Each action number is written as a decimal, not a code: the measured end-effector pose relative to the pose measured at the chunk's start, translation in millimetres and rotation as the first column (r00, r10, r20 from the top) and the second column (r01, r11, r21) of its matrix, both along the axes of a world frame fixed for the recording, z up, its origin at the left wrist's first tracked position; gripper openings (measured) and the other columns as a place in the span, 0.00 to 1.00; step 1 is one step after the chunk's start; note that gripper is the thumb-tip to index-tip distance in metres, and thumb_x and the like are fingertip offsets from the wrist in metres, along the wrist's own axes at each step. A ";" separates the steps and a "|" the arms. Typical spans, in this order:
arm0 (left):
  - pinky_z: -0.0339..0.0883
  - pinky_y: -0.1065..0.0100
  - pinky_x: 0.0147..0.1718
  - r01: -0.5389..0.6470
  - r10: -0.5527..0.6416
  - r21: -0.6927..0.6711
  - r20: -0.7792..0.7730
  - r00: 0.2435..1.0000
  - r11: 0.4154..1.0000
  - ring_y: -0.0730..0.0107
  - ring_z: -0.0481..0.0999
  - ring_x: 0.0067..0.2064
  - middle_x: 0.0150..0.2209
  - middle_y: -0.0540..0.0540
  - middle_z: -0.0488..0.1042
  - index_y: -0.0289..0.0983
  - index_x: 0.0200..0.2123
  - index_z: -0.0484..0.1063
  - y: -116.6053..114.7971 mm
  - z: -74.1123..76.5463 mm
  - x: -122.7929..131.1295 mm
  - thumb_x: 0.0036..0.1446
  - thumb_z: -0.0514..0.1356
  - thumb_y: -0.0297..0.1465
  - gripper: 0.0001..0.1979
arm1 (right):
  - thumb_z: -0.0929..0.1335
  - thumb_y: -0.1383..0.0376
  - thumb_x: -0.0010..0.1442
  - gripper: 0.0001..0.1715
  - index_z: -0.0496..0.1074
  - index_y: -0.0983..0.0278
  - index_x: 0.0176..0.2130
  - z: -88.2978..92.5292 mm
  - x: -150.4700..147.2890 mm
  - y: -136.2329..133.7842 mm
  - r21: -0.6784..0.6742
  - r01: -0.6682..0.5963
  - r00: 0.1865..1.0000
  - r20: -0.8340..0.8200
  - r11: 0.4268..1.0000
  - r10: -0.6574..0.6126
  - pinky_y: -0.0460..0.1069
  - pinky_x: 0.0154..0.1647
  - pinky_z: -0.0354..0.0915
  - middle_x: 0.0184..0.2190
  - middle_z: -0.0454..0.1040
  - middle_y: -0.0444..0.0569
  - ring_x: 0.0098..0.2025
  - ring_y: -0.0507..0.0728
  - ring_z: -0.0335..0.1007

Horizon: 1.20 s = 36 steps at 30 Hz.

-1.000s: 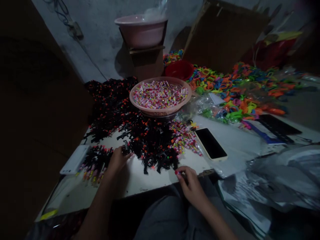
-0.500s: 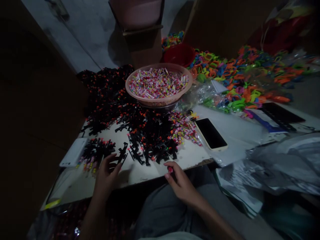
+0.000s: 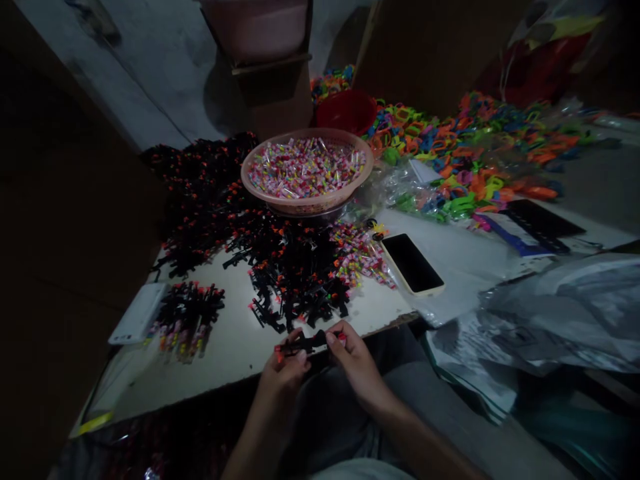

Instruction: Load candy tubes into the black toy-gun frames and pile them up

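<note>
Both hands meet at the near edge of the white board. My left hand pinches a small black toy gun with an orange tip. My right hand is closed on its other end and on a small pink piece that I cannot make out. Just beyond the hands lies a big heap of the same black toy guns. A smaller sorted bunch of them lies to the left.
A pink basket of small wrapped candies stands behind the heap, with loose candies beside it. A phone lies to the right, a white box at the left edge. Colourful plastic rings and plastic bags fill the right side.
My left hand took a black toy gun from the heap and brought it right to meet my right hand at the board's near edge. The camera tilted down and turned slightly.
</note>
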State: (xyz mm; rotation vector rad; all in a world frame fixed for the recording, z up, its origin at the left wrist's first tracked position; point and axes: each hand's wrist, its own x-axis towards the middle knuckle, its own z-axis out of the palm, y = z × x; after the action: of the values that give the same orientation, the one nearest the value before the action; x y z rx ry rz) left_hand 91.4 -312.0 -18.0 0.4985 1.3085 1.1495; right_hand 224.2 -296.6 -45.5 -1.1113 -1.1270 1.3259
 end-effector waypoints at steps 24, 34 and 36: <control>0.70 0.71 0.31 0.032 -0.019 0.050 -0.246 0.969 0.998 0.70 0.75 0.28 0.27 0.48 0.78 0.33 0.30 0.75 -1.2 22.0 12.4 0.36 0.70 0.31 0.15 | 0.62 0.64 0.64 0.04 0.62 0.61 0.41 6.2 25.3 -13.3 0.273 -0.083 0.960 0.279 0.958 0.003 0.47 0.41 0.64 0.37 0.70 0.47 0.40 0.53 0.69; 0.70 0.71 0.27 -0.058 0.053 -0.014 -0.251 0.967 0.998 0.68 0.76 0.25 0.24 0.47 0.78 0.32 0.30 0.75 -1.5 13.7 11.4 0.32 0.72 0.32 0.18 | 0.59 0.70 0.63 0.04 0.61 0.63 0.39 21.3 29.6 -13.0 0.390 -0.329 0.792 0.610 0.860 0.026 0.52 0.41 0.64 0.36 0.69 0.53 0.39 0.58 0.66; 0.69 0.72 0.26 -0.083 0.077 -0.016 -0.238 0.968 0.996 0.69 0.76 0.25 0.23 0.48 0.78 0.32 0.29 0.75 -0.9 8.9 11.4 0.33 0.72 0.32 0.17 | 0.61 0.68 0.63 0.03 0.62 0.64 0.39 20.1 24.7 -14.1 0.409 -0.343 0.710 0.702 0.846 -0.051 0.54 0.41 0.63 0.36 0.69 0.54 0.40 0.59 0.65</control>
State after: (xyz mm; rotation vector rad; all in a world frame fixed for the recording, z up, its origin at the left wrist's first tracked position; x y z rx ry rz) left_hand 102.8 -312.9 -9.1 0.5819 1.5602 1.1635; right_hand 249.0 -310.7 -25.4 -1.1350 -2.0392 0.6056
